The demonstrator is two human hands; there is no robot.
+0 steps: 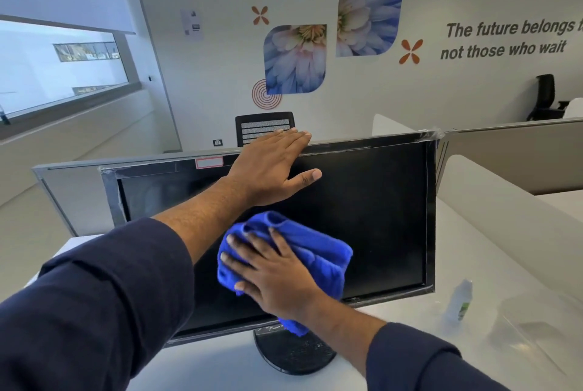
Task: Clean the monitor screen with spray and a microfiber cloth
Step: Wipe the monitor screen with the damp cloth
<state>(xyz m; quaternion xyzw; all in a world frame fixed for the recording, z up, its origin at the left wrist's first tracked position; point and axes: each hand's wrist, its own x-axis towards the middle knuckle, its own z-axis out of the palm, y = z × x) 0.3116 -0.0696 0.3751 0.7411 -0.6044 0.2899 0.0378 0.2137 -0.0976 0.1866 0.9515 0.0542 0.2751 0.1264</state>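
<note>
Both hands are on the monitor [362,201]: the left hand [271,166] lies flat with straight fingers over its top edge, the right hand [271,267] presses a bunched blue microfiber cloth [318,251] flat-fingered against the lower middle of the dark screen. Crossing forearms hide part of the glass. On the white tabletop [473,248], right of the monitor's round stand [293,356], a small spray bottle [461,299] stands apart — blurred. Behind, a mesh-backed chair [265,127] stands beyond the grey partition [72,188].

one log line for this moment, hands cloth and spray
left hand: flat on monitor top edge | right hand: presses blue cloth on screen | spray bottle: desk, untouched
</note>
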